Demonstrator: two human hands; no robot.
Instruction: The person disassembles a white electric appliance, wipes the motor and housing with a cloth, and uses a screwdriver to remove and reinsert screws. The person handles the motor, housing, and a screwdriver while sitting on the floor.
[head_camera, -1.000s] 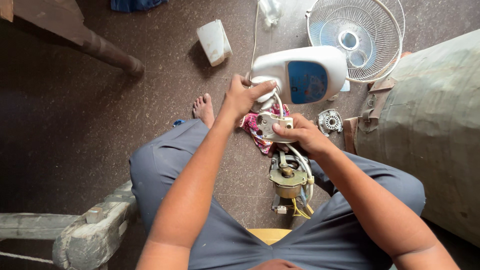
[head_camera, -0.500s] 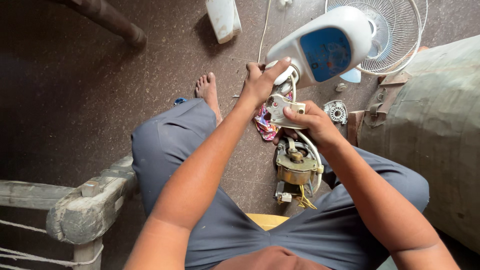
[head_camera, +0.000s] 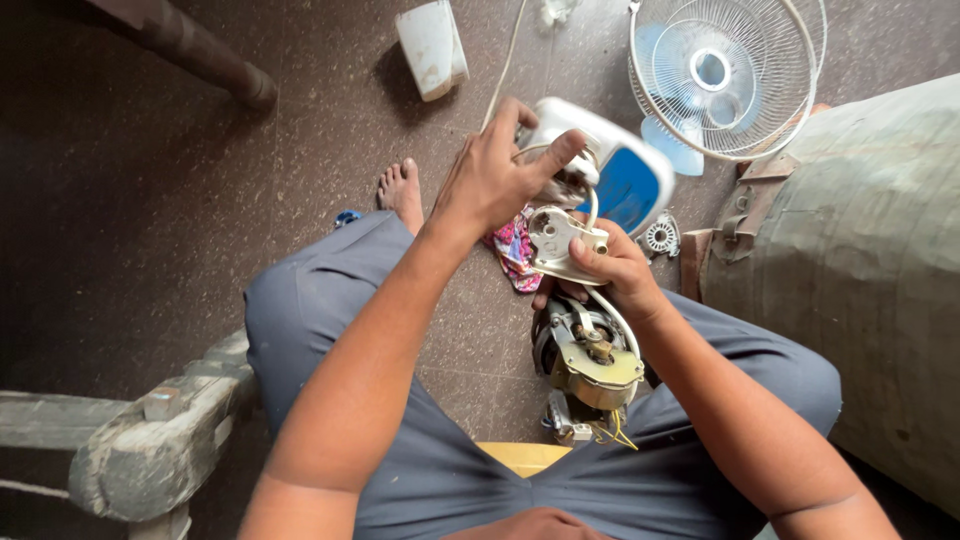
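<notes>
My left hand grips the white-and-blue fan body and its white wires, holding it above the floor. Just below, my right hand holds a small white plastic bracket attached to those wires. A bare fan motor with a brass-coloured plate and yellow wires sits between my knees, under the right hand. A patterned pink cloth lies on the floor behind the bracket.
A white fan guard with blades lies at the top right beside a grey sack. A white plastic cover and a white cord lie ahead. A small metal round part rests nearby. Worn wooden furniture stands left.
My left hand has tilted and lowered the fan body towards me. The right hand has kept hold of the white bracket. The view has shifted slightly.
</notes>
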